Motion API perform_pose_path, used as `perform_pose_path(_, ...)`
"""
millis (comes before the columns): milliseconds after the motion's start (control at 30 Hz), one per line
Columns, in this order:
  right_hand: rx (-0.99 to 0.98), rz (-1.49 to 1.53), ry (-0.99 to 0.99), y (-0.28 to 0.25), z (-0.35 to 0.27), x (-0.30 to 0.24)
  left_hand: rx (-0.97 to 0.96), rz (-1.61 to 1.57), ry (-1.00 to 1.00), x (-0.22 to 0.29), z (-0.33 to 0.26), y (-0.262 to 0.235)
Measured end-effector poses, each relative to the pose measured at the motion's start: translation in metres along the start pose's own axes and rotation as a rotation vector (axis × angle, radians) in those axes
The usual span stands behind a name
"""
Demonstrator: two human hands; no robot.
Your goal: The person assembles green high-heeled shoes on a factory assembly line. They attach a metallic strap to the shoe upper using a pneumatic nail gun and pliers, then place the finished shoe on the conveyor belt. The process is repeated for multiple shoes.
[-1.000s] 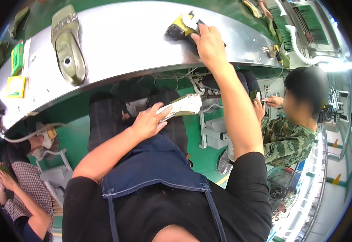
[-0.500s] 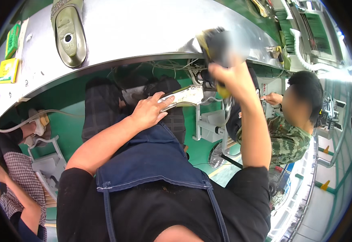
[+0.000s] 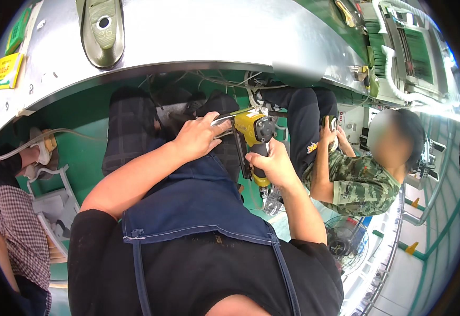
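My left hand (image 3: 196,138) is closed on a shoe last (image 3: 239,111) above my lap. Half a second ago its pale underside and olive rim showed; now it is largely hidden behind a tool. That tool is a yellow and black air nail gun (image 3: 255,128), its grip wrapped by my right hand (image 3: 273,164). The gun's head is against or just over the last; contact cannot be made out. Another olive last (image 3: 102,39), with a round hole in its bottom, lies upside down on the metal bench.
The steel bench (image 3: 198,31) curves across the top, bearing a yellow box (image 3: 7,71) and a green box (image 3: 18,32) at left. At right sits a co-worker in camouflage (image 3: 354,176), hands around an object; another in checks (image 3: 22,226) is at left. Hoses and cables hang below the bench.
My right hand has brought the nail gun down from beside the bench edge to the last in my left hand. The co-worker's hands at right have come together. My view has shifted slightly.
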State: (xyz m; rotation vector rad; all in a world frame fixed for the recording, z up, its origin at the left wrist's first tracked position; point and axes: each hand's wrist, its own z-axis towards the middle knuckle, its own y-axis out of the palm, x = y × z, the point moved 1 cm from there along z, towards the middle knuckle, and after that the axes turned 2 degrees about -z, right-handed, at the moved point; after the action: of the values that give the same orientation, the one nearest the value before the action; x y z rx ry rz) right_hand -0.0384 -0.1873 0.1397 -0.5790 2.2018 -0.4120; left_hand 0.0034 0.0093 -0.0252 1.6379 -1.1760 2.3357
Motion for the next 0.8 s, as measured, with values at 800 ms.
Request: perform_pose_path(800,-0.128,-0.194,0.097,-0.035,0.042,-0.035,-0.016,0.014,-0.011,-0.011,0.033,0.003)
